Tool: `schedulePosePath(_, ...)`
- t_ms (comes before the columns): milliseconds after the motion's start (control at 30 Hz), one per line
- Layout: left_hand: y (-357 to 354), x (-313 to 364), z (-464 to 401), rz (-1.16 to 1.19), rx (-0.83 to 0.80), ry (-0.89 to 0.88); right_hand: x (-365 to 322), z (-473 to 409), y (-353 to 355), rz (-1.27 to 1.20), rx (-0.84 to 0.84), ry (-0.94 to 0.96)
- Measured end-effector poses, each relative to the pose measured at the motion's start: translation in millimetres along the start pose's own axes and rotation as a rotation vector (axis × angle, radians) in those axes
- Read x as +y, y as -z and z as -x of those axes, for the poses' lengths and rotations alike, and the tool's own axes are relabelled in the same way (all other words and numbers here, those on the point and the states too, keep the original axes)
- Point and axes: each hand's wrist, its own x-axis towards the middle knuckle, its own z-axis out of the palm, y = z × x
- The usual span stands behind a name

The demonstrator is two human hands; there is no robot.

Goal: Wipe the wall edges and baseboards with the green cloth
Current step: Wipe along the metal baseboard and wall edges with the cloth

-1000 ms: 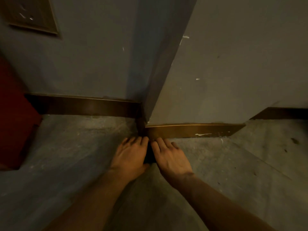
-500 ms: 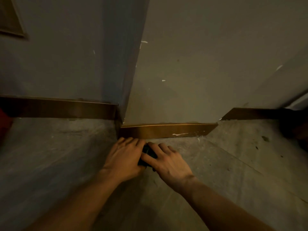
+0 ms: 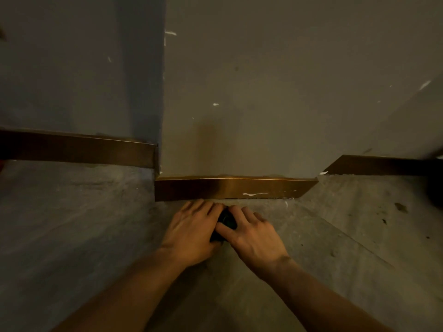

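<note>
The cloth [image 3: 226, 220] is bunched up on the floor [image 3: 335, 271], pinned down between both hands, just in front of the middle baseboard [image 3: 239, 188]. Only a small dark bit of it can be seen, so the colour is hard to make out in this dim light. The left hand [image 3: 191, 231] is laid flat with fingers close together, tips nearly at the baseboard's bottom edge. The right hand [image 3: 254, 238] is placed beside it, fingers slightly spread, thumb pressed onto the cloth. A white smear [image 3: 255, 194] is seen on the baseboard to the right of the hands. The wall [image 3: 263, 92] above is dotted with small white flecks. Darker baseboard runs are set further back on the left [image 3: 79, 152] and right [image 3: 378, 165]. Nothing is seen between the hands and the baseboard.
</note>
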Motion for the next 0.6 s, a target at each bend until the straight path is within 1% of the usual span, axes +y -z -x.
schedulePosePath(100,-15,9,-9,0.014,0.015,-0.021,18,5,-11,0.008,0.004,-0.023)
schedulePosePath(233,-42,13,-18,0.074,-0.030,-0.021,46,11,-29,0.000,-0.021,-0.084)
schedulePosePath(467,-81,8,-14,-0.003,-0.088,0.111,73,14,-58,0.004,-0.071,-0.127)
schedulePosePath(600,-93,9,-8,-0.020,-0.079,0.213,78,7,-64,0.019,-0.045,-0.112)
